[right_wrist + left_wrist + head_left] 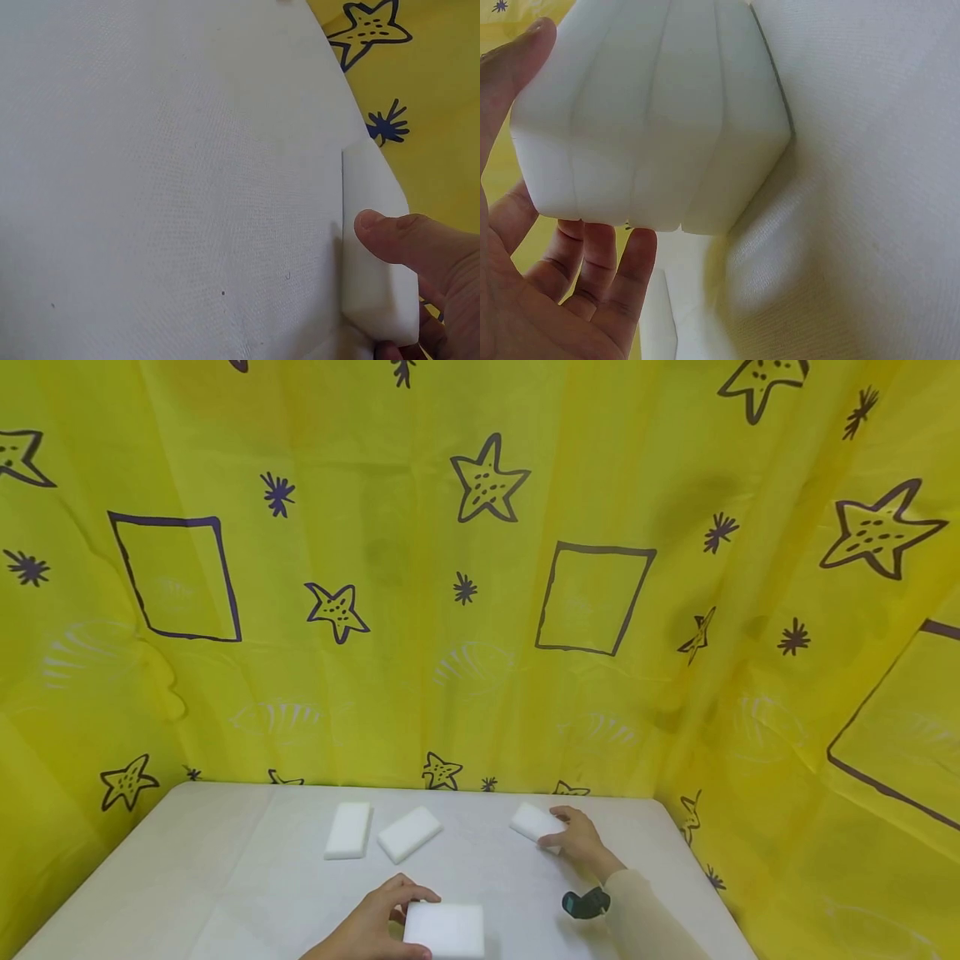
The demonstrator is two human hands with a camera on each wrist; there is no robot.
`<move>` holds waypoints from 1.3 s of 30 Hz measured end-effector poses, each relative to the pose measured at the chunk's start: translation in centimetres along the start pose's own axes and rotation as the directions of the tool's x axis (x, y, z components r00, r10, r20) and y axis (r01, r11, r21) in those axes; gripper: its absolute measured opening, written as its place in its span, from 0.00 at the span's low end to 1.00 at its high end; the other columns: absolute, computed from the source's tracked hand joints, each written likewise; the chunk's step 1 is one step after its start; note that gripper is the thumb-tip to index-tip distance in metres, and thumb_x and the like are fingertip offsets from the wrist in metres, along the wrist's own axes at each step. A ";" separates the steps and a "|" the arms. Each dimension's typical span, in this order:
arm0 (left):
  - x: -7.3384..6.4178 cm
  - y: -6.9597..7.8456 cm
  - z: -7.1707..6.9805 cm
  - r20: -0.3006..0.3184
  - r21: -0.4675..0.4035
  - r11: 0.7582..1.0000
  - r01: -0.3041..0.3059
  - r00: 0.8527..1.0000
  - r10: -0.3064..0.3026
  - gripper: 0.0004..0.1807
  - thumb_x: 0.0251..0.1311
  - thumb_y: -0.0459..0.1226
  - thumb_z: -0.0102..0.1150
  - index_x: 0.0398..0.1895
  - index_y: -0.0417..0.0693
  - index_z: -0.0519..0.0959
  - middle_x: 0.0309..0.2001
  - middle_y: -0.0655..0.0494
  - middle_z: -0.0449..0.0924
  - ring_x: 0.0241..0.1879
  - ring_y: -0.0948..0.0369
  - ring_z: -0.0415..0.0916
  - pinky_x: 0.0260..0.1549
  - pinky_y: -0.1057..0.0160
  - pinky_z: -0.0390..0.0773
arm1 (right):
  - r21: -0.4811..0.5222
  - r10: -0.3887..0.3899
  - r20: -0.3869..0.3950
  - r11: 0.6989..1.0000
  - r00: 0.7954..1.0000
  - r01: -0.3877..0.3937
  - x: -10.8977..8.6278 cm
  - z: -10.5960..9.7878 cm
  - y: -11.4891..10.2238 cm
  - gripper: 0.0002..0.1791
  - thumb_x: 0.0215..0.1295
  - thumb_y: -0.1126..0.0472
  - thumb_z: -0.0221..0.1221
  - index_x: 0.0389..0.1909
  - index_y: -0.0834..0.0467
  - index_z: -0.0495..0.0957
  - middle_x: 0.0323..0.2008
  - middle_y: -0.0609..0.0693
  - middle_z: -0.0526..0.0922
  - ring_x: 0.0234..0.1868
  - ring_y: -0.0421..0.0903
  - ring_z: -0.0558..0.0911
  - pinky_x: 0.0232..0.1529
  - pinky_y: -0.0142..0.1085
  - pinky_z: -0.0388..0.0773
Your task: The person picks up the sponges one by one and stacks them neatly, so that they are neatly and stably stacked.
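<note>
Left hand [372,920], half-curled, grips a sponge stack [446,930]; at its two o'clock, right hand [581,838] pinches one sponge [532,821]; uneven squeezing could topple the sponge stack.

The head view looks forward and down across the worktop [247,893] to the curtain [390,552]; the left wrist's faces a stack [652,127] closely, the right's a block [375,292]; all share the worktop.

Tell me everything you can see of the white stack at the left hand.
The stack is four plain white blocks with slightly rounded edges, foam-like in look, laid flat one on another with thin seams between. It stands upright on the pale tabletop, near the viewer, gripped from its left by the left hand.
</note>
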State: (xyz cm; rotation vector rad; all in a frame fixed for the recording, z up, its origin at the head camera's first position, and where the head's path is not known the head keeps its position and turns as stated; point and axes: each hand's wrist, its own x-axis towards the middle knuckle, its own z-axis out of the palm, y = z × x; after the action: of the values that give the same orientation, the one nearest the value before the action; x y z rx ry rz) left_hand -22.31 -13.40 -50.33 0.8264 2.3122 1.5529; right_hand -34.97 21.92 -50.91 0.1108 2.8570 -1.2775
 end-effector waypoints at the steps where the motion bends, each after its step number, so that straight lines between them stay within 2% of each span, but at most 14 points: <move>1: 0.0 0.0 0.0 0.000 0.000 1.000 0.003 1.000 -0.003 0.28 0.49 0.40 0.76 0.55 0.47 0.79 0.48 0.54 0.70 0.41 0.71 0.72 0.40 0.68 0.79 | -0.006 0.000 0.002 1.000 1.000 0.000 0.0 0.0 0.0 0.37 0.50 0.61 0.73 0.61 0.65 0.72 0.60 0.68 0.73 0.57 0.65 0.73 0.59 0.63 0.68; 10: 0.0 0.0 0.0 0.003 -0.003 1.000 0.006 1.000 -0.006 0.28 0.49 0.40 0.76 0.55 0.47 0.78 0.47 0.54 0.70 0.40 0.71 0.72 0.40 0.68 0.79 | -0.042 -0.007 0.017 0.999 1.000 0.007 0.1 0.0 0.0 0.35 0.51 0.60 0.73 0.61 0.65 0.72 0.58 0.67 0.74 0.53 0.63 0.74 0.56 0.61 0.72; 20: 0.0 -0.1 0.0 -0.001 0.003 1.000 -0.026 1.000 0.026 0.28 0.50 0.40 0.76 0.55 0.46 0.78 0.47 0.53 0.70 0.42 0.71 0.72 0.40 0.68 0.79 | -0.047 -0.015 0.018 0.999 1.000 0.016 0.3 -0.1 0.0 0.34 0.50 0.61 0.73 0.58 0.66 0.74 0.56 0.66 0.76 0.51 0.61 0.75 0.55 0.60 0.73; 24: 0.0 -0.1 0.0 0.001 -0.002 1.000 -0.013 1.000 0.013 0.28 0.50 0.40 0.76 0.55 0.47 0.78 0.47 0.54 0.70 0.41 0.71 0.72 0.40 0.68 0.79 | -0.046 -0.015 0.021 0.999 1.000 0.016 0.3 0.0 -0.1 0.34 0.50 0.61 0.72 0.58 0.67 0.73 0.56 0.66 0.76 0.51 0.62 0.76 0.54 0.60 0.73; 34: -0.1 -0.3 0.0 -0.011 0.014 0.999 -0.031 0.999 0.031 0.28 0.49 0.40 0.76 0.55 0.48 0.78 0.48 0.54 0.70 0.42 0.71 0.72 0.39 0.67 0.79 | -0.038 -0.021 0.030 0.999 0.999 0.023 0.1 0.0 -0.4 0.33 0.52 0.61 0.72 0.58 0.67 0.73 0.56 0.66 0.77 0.51 0.61 0.76 0.55 0.58 0.74; 39: -0.2 -0.3 0.0 -0.014 0.021 0.999 -0.050 0.999 0.050 0.28 0.49 0.40 0.76 0.55 0.48 0.78 0.48 0.54 0.70 0.41 0.71 0.73 0.39 0.67 0.79 | -0.070 -0.038 0.031 0.997 0.999 0.040 0.0 0.0 -0.9 0.32 0.51 0.60 0.72 0.57 0.65 0.74 0.55 0.65 0.77 0.52 0.60 0.77 0.56 0.58 0.73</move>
State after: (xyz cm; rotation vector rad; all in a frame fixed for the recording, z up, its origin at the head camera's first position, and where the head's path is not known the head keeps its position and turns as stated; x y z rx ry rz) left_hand -22.23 -13.56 -50.60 0.8871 2.3382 1.5628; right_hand -35.00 21.35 -50.28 0.0347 2.8892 -1.1719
